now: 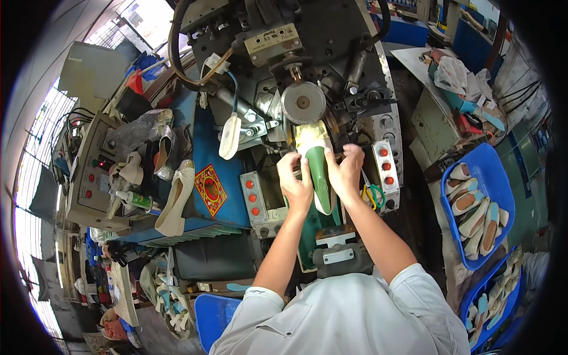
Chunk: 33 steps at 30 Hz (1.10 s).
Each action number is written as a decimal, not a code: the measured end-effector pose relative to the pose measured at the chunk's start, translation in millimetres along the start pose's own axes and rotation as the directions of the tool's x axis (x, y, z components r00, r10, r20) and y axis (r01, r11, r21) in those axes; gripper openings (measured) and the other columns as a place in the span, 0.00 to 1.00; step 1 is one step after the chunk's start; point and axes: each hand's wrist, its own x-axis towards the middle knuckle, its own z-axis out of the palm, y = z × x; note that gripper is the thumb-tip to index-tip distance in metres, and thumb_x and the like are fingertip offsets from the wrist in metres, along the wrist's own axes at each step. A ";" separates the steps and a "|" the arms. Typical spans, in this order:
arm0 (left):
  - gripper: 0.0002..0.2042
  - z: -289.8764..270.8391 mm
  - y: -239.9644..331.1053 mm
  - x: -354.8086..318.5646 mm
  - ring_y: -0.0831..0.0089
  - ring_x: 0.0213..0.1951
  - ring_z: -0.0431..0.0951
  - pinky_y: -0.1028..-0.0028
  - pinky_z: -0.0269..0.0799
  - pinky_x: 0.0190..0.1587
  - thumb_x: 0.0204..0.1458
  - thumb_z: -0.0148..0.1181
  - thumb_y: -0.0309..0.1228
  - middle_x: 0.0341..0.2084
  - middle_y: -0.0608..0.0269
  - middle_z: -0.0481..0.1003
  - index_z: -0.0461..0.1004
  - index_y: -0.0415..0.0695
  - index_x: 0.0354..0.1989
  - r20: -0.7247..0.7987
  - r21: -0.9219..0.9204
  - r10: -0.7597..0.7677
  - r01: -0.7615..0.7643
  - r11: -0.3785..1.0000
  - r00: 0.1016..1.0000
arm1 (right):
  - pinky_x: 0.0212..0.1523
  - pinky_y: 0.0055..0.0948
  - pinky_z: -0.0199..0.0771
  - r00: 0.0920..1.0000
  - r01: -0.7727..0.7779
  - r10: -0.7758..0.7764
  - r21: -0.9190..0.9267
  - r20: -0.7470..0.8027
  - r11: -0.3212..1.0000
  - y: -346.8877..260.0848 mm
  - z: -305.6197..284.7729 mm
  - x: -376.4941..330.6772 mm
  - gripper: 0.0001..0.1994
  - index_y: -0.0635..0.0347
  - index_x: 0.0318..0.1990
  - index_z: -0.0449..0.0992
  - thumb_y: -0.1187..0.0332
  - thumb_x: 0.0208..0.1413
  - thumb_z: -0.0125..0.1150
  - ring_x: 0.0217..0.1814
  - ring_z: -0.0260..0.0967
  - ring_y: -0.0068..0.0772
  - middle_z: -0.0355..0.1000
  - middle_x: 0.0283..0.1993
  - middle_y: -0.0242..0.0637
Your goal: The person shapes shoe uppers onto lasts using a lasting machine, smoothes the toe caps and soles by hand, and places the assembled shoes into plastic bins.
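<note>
Both my hands hold a cream shoe upper [313, 137] mounted on a green last [319, 174], sole side up, at the front of a dark shoe-lasting machine [307, 53]. My left hand [294, 180] grips its left side and my right hand [345, 170] grips its right side. The toe points away from me, just under a round metal disc [303, 102] on the machine. A green support [307, 236] stands below the last.
Control boxes with red buttons [253, 198] [384, 167] flank the hands. Green-handled scissors [373, 195] lie at right. Cream shoes [176, 198] rest on a blue shelf at left. Blue bins [491, 177] at right hold several shoes. A grey control cabinet [89, 171] stands far left.
</note>
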 end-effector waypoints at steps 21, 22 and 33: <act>0.26 -9.2 5.8 22.0 0.43 0.74 0.64 0.59 0.64 0.74 0.67 0.52 0.21 0.73 0.31 0.61 0.63 0.32 0.74 0.306 -0.085 0.093 -0.070 0.994 0.947 | 0.77 0.50 0.63 0.810 0.246 -0.353 0.275 0.468 0.930 -34.7 -10.8 20.0 0.34 0.66 0.78 0.55 0.72 0.65 0.54 0.78 0.55 0.69 0.54 0.79 0.67; 0.26 -8.9 8.4 4.9 0.43 0.75 0.63 0.59 0.62 0.74 0.68 0.52 0.22 0.74 0.31 0.60 0.62 0.32 0.75 0.293 -0.120 0.044 -0.009 0.993 0.955 | 0.80 0.50 0.57 0.804 0.255 -0.353 0.259 0.479 0.932 -29.9 -13.8 6.6 0.35 0.68 0.78 0.53 0.71 0.65 0.54 0.82 0.50 0.70 0.50 0.80 0.71; 0.27 -10.1 11.9 -39.5 0.50 0.76 0.62 0.61 0.61 0.75 0.70 0.49 0.26 0.77 0.38 0.58 0.59 0.33 0.77 0.216 -0.153 -0.130 0.165 0.974 0.968 | 0.84 0.53 0.44 0.819 0.268 -0.386 0.312 0.424 0.912 -30.1 -24.4 -31.8 0.37 0.79 0.78 0.48 0.70 0.66 0.54 0.86 0.38 0.70 0.41 0.82 0.72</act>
